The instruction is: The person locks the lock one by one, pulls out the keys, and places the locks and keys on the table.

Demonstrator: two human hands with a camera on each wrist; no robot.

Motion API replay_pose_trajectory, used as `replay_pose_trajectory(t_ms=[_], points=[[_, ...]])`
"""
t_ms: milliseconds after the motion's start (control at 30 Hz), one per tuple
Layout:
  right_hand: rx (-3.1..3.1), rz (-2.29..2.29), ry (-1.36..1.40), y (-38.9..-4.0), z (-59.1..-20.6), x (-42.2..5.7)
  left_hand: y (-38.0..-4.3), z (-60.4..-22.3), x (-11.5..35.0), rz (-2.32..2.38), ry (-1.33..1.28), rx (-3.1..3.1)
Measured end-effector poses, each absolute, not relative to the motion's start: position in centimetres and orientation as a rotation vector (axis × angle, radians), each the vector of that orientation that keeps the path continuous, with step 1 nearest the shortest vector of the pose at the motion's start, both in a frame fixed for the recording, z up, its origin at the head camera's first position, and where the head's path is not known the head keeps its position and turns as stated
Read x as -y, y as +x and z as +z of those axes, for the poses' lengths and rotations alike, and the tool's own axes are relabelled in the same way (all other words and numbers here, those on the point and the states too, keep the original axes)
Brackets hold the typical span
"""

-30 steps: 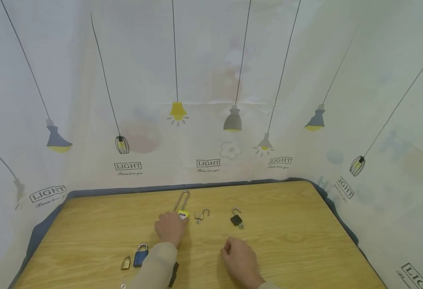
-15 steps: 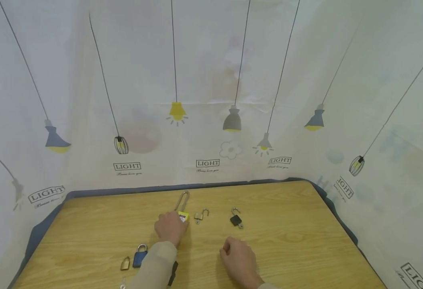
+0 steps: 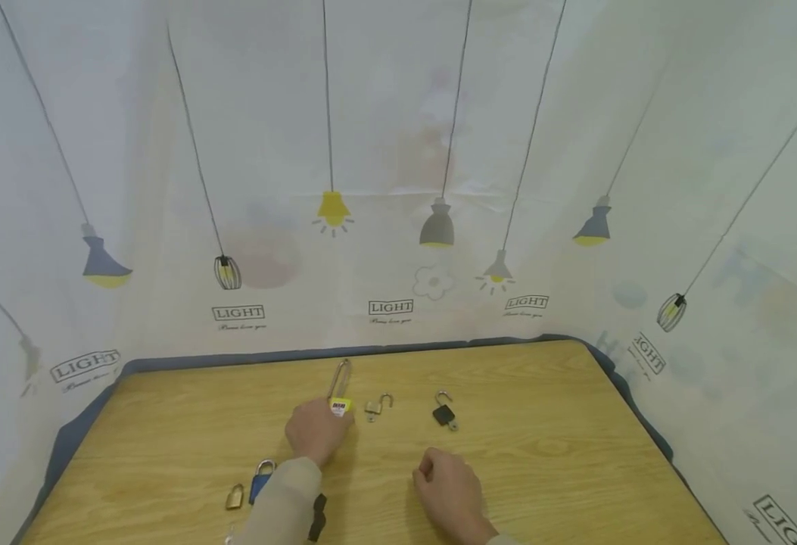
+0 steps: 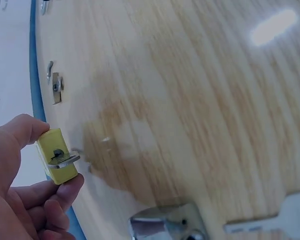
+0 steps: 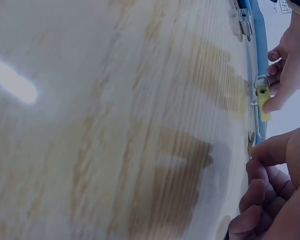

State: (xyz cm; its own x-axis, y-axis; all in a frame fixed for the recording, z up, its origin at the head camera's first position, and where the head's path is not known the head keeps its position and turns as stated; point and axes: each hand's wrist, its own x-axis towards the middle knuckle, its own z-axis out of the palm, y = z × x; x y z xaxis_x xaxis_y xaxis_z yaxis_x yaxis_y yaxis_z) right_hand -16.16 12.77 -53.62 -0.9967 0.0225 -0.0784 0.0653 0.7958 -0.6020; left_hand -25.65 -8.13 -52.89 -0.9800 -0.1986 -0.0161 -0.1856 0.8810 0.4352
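My left hand [image 3: 315, 428] pinches the yellow padlock [image 3: 340, 406] by its body, between thumb and fingers. Its long steel shackle [image 3: 340, 377] points toward the table's far edge. In the left wrist view the yellow padlock [image 4: 57, 156] shows its keyhole end, with a small metal piece at the keyhole. My right hand [image 3: 447, 490] rests on the table near the front with fingers loosely curled and nothing visible in them. The right wrist view has my right hand [image 5: 272, 200] in the lower corner and the yellow padlock [image 5: 263, 106] beyond it.
A small brass padlock [image 3: 378, 406] with its shackle open lies just right of the yellow one. A black padlock [image 3: 444, 413] lies further right, also open. A blue padlock [image 3: 259, 480] and another small brass padlock [image 3: 235, 497] lie front left. A printed curtain [image 3: 398, 189] surrounds the wooden table [image 3: 575, 454].
My left hand has shifted slightly left with the yellow padlock, and the shackle now stands a little straighter. The right hand has stayed where it was.
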Motion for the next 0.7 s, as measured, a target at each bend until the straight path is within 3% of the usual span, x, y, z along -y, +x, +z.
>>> replay_pose_trajectory(t_ms=[700], points=[[-2.939, -1.027, 0.008, -16.4, -53.7, -12.4, -22.5, -48.8, 9.7, -0.913, 0.084, 2.894]])
